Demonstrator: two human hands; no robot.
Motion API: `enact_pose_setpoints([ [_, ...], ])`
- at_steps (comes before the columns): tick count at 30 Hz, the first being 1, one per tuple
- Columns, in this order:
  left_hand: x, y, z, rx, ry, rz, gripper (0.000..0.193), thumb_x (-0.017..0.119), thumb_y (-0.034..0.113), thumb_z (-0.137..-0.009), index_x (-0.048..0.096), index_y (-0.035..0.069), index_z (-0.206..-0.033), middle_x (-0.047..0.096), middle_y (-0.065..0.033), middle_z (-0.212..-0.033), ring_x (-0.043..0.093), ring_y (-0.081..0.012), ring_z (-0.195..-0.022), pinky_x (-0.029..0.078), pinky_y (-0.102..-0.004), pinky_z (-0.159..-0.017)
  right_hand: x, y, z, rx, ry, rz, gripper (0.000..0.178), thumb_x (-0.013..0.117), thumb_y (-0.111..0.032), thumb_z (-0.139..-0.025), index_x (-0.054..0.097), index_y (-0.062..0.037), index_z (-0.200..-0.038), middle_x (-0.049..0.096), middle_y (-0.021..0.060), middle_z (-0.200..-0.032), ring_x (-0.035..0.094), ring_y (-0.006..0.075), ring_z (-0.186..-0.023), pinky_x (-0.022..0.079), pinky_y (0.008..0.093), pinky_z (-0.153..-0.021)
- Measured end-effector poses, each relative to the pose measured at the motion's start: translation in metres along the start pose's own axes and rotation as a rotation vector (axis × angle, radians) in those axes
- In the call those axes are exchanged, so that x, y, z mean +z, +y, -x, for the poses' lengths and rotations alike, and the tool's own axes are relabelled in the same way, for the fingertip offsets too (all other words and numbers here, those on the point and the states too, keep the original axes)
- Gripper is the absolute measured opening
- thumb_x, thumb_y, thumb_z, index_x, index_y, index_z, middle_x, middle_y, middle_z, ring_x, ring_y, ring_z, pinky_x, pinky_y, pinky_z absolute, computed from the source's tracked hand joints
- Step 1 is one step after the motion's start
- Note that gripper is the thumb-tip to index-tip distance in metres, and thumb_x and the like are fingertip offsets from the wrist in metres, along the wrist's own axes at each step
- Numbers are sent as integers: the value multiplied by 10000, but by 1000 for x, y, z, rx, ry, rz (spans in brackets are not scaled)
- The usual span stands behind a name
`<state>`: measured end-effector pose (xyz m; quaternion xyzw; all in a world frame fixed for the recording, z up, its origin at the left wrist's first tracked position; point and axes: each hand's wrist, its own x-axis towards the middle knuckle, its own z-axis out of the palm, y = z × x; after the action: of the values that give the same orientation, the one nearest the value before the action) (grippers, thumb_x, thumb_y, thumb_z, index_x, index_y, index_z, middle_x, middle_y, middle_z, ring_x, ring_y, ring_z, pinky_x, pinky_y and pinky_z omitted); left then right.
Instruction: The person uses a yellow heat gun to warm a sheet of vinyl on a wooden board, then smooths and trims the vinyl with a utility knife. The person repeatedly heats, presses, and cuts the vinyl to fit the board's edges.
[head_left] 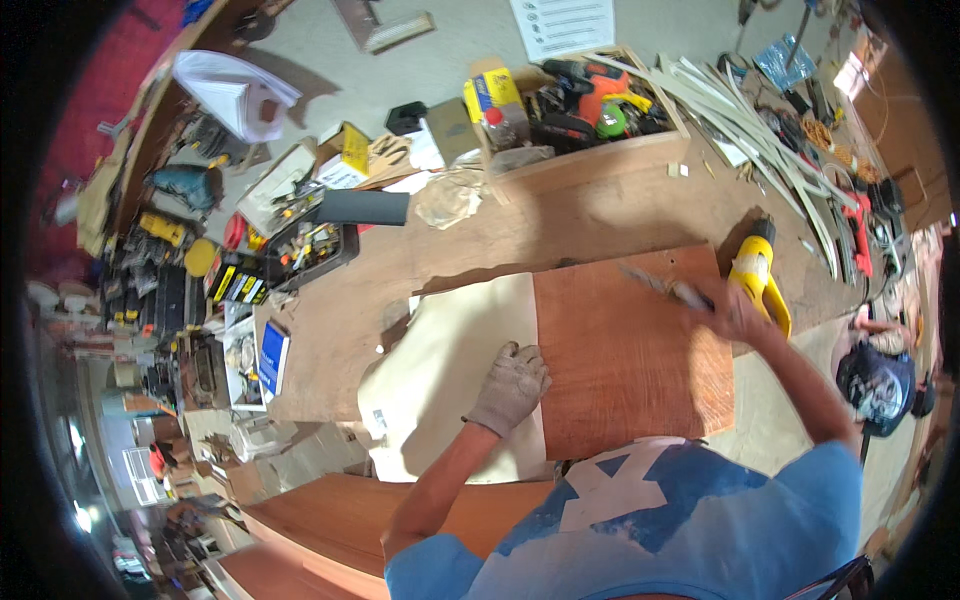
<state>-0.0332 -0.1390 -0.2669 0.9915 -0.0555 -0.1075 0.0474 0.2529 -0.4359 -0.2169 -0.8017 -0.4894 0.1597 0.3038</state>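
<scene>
My left hand (509, 388), in a pale work glove, presses on a cream sheet (455, 345) close to its right edge, holding nothing I can see. The sheet lies partly over a reddish-brown wooden board (630, 370). Above the board's far right part, my bare right hand (732, 315) is closed around a narrow, pointed tool (655, 284), its tip toward the left. Motion smears the tool, so its exact kind does not show. Just beyond that hand lies a yellow heat gun (752, 265) with a black end.
A wooden tray (600, 160) of power tools stands at the back, with long pale strips (760, 135) to its right. Boxes and a dark bin (315, 257) of small parts crowd the left. A blue box (273, 357) sits by the table's left edge. Reddish panels (340, 520) lie below.
</scene>
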Motion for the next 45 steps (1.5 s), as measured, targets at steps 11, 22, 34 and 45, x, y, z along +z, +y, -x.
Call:
enact_pose_setpoints([
  [11, -81, 31, -3, -231, 104, -149, 760, 648, 409, -851, 369, 171, -1517, 178, -201, -1616, 171, -419, -1486, 156, -631, -1164, 141, -88, 150, 435, 177, -588, 383, 715, -247, -868, 622, 13, -1132, 589, 147, -782, 580, 298, -705, 474, 388, -661],
  [22, -53, -101, -106, -341, 187, -32, 742, 528, 626, -896, 553, 34, -1342, 595, -228, -1275, 559, -393, -1193, 438, -480, -1012, 183, -165, 130, 431, 66, -674, 302, 661, -263, -933, 609, 16, -1038, 583, 121, -886, 571, 259, -824, 455, 378, -747],
  [34, -64, -155, -138, -141, -153, -81, 724, 425, 664, -924, 735, 13, -994, 691, -242, -1064, 655, -395, -1048, 487, -473, -941, 302, -284, 104, 260, 327, -763, 464, 615, -252, -974, 517, -11, -1358, 293, 224, -1570, 196, 331, -1486, 221, 410, -1189],
  [45, -72, -174, -144, 206, -148, -1, 728, 435, 673, -923, 720, 20, -1071, 678, -213, -1142, 620, -377, -1117, 467, -449, -966, 258, -267, 97, 259, 176, -1028, 511, 609, -334, -969, 509, -39, -1375, 530, 271, -1370, 439, 363, -1364, 437, 399, -1025],
])
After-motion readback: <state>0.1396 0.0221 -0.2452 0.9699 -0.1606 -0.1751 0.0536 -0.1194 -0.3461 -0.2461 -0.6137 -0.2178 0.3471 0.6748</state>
